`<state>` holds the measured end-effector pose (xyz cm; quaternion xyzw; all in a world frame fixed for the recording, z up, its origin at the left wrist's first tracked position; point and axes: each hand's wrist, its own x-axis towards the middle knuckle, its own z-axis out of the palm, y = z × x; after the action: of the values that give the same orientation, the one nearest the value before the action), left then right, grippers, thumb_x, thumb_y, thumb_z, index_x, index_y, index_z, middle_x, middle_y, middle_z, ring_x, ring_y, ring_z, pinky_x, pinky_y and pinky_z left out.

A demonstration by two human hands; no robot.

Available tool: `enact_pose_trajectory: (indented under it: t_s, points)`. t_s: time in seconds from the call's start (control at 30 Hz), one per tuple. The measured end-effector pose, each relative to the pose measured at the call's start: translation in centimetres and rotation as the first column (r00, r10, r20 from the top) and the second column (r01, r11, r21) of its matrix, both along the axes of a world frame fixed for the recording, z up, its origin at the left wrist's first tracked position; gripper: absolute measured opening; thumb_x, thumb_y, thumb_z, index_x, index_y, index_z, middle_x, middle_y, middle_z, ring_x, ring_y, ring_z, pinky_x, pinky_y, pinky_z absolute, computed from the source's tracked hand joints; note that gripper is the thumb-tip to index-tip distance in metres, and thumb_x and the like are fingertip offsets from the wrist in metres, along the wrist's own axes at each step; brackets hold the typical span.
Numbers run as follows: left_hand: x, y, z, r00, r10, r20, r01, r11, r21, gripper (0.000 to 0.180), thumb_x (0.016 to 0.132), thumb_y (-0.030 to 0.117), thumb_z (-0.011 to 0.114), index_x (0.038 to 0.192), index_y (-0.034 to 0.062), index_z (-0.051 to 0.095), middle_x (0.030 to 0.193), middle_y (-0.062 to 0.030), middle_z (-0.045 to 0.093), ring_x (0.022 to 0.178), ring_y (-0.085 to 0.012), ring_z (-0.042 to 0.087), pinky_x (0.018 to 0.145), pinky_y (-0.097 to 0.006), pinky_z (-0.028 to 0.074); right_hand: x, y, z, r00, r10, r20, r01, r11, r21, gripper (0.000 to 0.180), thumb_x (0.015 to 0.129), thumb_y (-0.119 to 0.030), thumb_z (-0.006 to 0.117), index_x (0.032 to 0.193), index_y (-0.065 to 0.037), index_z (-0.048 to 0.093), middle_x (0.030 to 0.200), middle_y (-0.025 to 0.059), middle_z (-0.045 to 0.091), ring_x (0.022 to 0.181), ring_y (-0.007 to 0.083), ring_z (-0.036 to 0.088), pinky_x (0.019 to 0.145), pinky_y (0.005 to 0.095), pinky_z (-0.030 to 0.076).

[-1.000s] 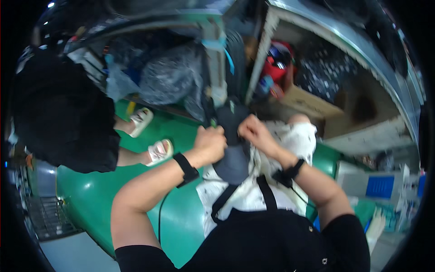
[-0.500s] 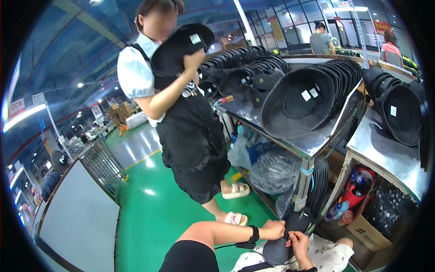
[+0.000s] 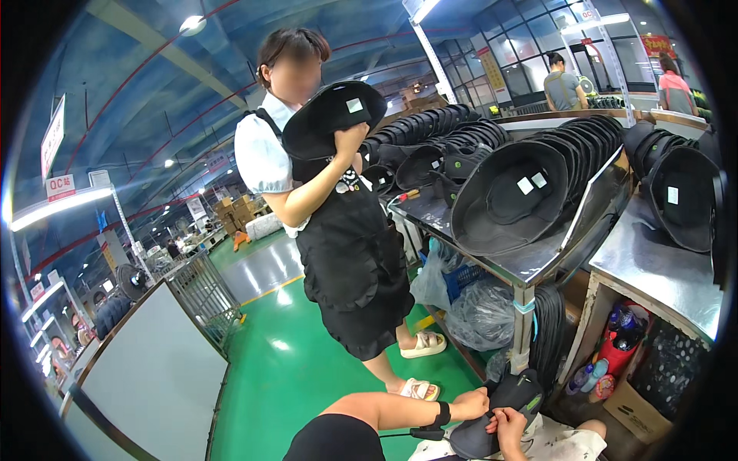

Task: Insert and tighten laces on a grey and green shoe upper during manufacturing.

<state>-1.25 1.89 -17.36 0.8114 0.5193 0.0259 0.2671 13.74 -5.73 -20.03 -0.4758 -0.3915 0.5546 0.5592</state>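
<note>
At the bottom of the head view my left hand (image 3: pixel 470 403) and my right hand (image 3: pixel 507 425) both grip a dark bucket hat (image 3: pixel 503 411) held low in front of me. A black band sits on my left wrist. The hat's crown hangs between the two hands, partly hidden by my fingers. A co-worker in a white blouse and black apron (image 3: pixel 346 246) stands on the green floor and holds another black hat (image 3: pixel 330 115) against the chest with one hand.
A metal table (image 3: pixel 538 265) carries long rows of stacked black hats (image 3: pixel 530 180). Plastic bags (image 3: pixel 477 307), a blue crate and bottles sit under it. A wire cage and a grey partition (image 3: pixel 154 361) stand at left. Two people stand far back right.
My head has tilted up: the view went from looking down at my lap to the co-worker and the table. My hands stay on the dark hat at the lower edge.
</note>
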Motion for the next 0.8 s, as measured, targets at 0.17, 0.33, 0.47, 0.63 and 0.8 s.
enact_pose_trajectory:
  t_s: [0.17, 0.33, 0.47, 0.63, 0.8]
  points:
    - [0.2, 0.4, 4.2, 0.877, -0.375, -0.300, 0.367, 0.927, -0.085, 0.017, 0.083, 0.018, 0.057, 0.086, 0.0025, 0.064, 0.097, -0.0113, 0.055, 0.089, -0.0309, 0.059, 0.073, -0.044, 0.045, -0.5, -0.6, 0.4, 0.999, 0.028, 0.045, -0.028, 0.999, -0.018, 0.017, 0.090, 0.000, 0.050, 0.084, 0.011, 0.062, 0.064, 0.0103, 0.060, 0.048, 0.0159, 0.060, 0.042, 0.0271, 0.051]
    - [0.7, 3.4, 2.2, 0.881, -0.431, -0.193, 0.358, 0.876, -0.322, 0.015, 0.069, 0.011, 0.063, 0.073, -0.0026, 0.067, 0.068, -0.0161, 0.065, 0.064, -0.0290, 0.063, 0.058, -0.040, 0.046, -0.4, -0.8, 1.2, 0.998, 0.018, 0.063, -0.016, 1.000, -0.021, 0.017, 0.089, 0.000, 0.051, 0.082, 0.011, 0.062, 0.063, 0.0106, 0.059, 0.046, 0.0164, 0.060, 0.041, 0.0275, 0.051]
    - [1.2, 2.5, 2.9, 0.936, -0.291, -0.199, 0.220, 0.922, -0.319, 0.014, 0.069, 0.009, 0.061, 0.074, -0.0032, 0.066, 0.069, -0.0175, 0.064, 0.067, -0.0286, 0.063, 0.060, -0.040, 0.047, 0.0, -0.7, 1.0, 0.998, 0.042, 0.047, -0.041, 0.999, -0.023, 0.017, 0.089, 0.000, 0.052, 0.081, 0.011, 0.062, 0.063, 0.0109, 0.059, 0.046, 0.0170, 0.060, 0.041, 0.0277, 0.052]
    - [1.6, 1.3, 3.2, 0.985, 0.037, -0.171, -0.079, 0.966, -0.248, 0.014, 0.072, 0.006, 0.055, 0.074, -0.0038, 0.065, 0.079, -0.0222, 0.064, 0.075, -0.0334, 0.064, 0.064, -0.041, 0.047, -0.2, -0.4, 1.4, 0.999, 0.033, 0.012, -0.033, 0.998, -0.046, 0.018, 0.089, 0.000, 0.052, 0.080, 0.011, 0.062, 0.062, 0.0106, 0.059, 0.047, 0.0172, 0.060, 0.041, 0.0277, 0.051]
    - [1.0, 1.1, 0.3, 0.989, 0.133, -0.059, -0.138, 0.985, -0.103, 0.013, 0.079, 0.010, 0.054, 0.080, -0.0005, 0.062, 0.095, -0.0178, 0.059, 0.087, -0.0342, 0.059, 0.073, -0.040, 0.045, 0.1, -0.1, 1.4, 1.000, 0.023, -0.006, -0.023, 0.999, -0.030, 0.018, 0.090, 0.000, 0.049, 0.083, 0.011, 0.062, 0.064, 0.0109, 0.059, 0.047, 0.0171, 0.060, 0.042, 0.0273, 0.052]
